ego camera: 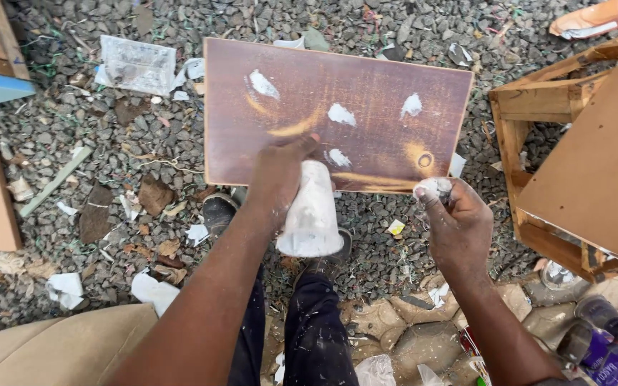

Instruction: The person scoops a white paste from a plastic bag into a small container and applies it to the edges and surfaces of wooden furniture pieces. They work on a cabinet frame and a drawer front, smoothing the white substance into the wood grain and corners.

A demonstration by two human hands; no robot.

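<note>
Your left hand (280,179) wraps a white plastic container (312,212), fingers curled tight around its narrower upper part. The container's long axis runs from its wide bottom, nearest you, up toward the brown wooden board (337,114); its narrow end meets the board's near edge (that end is hidden under your fingers, so any opening or nozzle cannot be made out).

Your right hand (459,221) sits just below the board's near right corner, fingers closed, thumb and forefinger pinching a lump of white paste (432,188); whether a tool lies inside the fist cannot be told.

The board lies flat on gravel (109,143), long axis left to right, bearing four white dabs (340,114) across its middle. Right of the board stands a wooden frame (538,107), partly cut off by the picture's edge. Below the board, your dark paint-flecked trousers (316,322) show between your forearms.
</note>
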